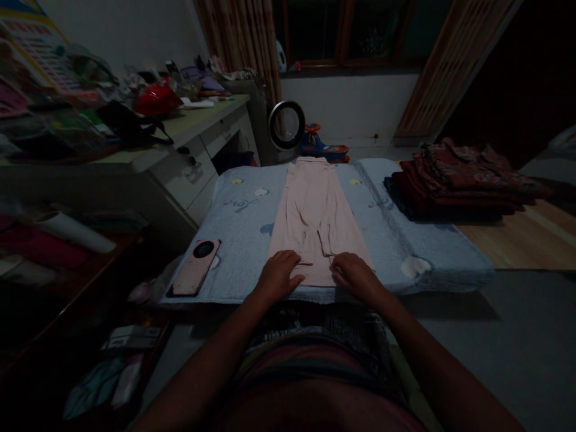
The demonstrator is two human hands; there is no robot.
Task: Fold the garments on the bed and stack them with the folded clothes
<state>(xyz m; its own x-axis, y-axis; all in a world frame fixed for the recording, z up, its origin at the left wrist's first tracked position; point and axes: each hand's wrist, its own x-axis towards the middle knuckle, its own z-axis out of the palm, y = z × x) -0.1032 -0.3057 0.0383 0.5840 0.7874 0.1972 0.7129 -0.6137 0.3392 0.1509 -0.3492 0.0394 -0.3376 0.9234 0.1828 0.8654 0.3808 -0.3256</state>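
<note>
A pale pink shirt lies on the padded blue cloth, folded into a long shape that widens towards me. Its collar end points away, and the sleeves appear folded down over the middle, with their cuffs near my hands. At the near left edge, my left hand rests on the fabric, thumb spread from the fingers. My right hand is at the near right part, its bent fingers gripping the fabric by a cuff. The dim light hides the exact fingertip contact.
The blue quilted cloth covers the table. A phone lies at its left edge. On the right, a stack of folded dark red clothes sits partly over the wooden tabletop. A cluttered desk stands left; a round fan stands behind.
</note>
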